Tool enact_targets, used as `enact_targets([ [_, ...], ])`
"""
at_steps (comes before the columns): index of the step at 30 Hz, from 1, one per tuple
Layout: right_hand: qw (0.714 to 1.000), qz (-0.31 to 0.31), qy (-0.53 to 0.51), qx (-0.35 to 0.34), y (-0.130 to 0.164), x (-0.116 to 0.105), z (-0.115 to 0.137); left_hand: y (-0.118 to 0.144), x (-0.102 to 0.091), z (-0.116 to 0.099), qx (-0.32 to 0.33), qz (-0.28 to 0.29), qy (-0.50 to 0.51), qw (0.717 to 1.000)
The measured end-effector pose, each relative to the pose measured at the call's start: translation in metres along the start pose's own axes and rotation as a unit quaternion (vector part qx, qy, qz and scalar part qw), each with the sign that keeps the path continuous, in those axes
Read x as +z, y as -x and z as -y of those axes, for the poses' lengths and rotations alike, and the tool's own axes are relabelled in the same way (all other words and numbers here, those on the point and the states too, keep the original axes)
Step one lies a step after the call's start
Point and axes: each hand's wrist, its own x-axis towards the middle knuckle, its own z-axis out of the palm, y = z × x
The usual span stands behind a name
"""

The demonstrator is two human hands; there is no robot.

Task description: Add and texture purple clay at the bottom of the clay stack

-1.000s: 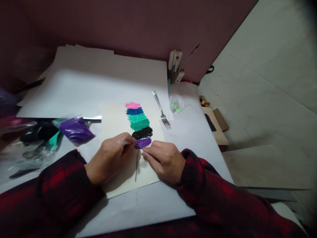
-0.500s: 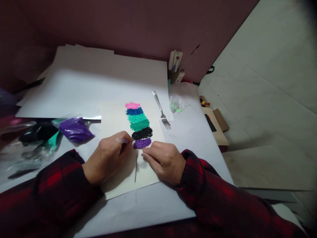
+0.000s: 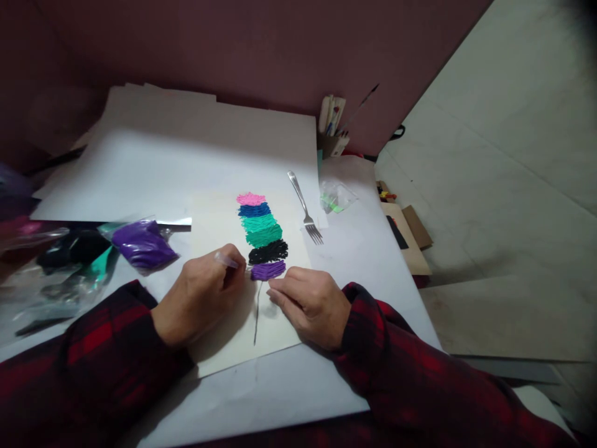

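On a cream sheet of paper (image 3: 280,330) lies a stack of textured clay bands: pink (image 3: 251,199), blue (image 3: 254,210), turquoise (image 3: 261,224), green (image 3: 263,236), black (image 3: 268,252) and purple (image 3: 268,270). A thin dark line runs down the paper below them. My left hand (image 3: 205,289) is closed around a slim, see-through stick, its end showing above the fingers; the tip is hidden. It sits just left of the purple band. At that band's lower right, my right hand (image 3: 310,305) rests with thumb and fingers pinched together; whatever they hold is too small to name.
A metal fork (image 3: 305,208) lies right of the bands, near a small clear bag with green bits (image 3: 334,198). On the left are a bagged purple clay lump (image 3: 143,244) and other plastic bags (image 3: 69,280). Large white sheets (image 3: 200,149) and a pen holder (image 3: 332,134) stand behind.
My left hand has drawn slightly left, away from the purple band, and the see-through stick has shifted with it. My right hand stays at the band's lower right.
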Motion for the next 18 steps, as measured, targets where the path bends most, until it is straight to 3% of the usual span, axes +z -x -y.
enact_targets([
  [11, 1.0, -0.003, 0.002, 0.002, -0.0004, -0.0001, 0.0005, 0.0005, -0.0033, 0.0029, 0.002, -0.009, -0.009, 1.0],
  [18, 1.0, -0.011, -0.007, -0.007, -0.0007, -0.0003, 0.0002, 0.0061, 0.0009, 0.006, -0.068, -0.106, 0.099, 0.987],
])
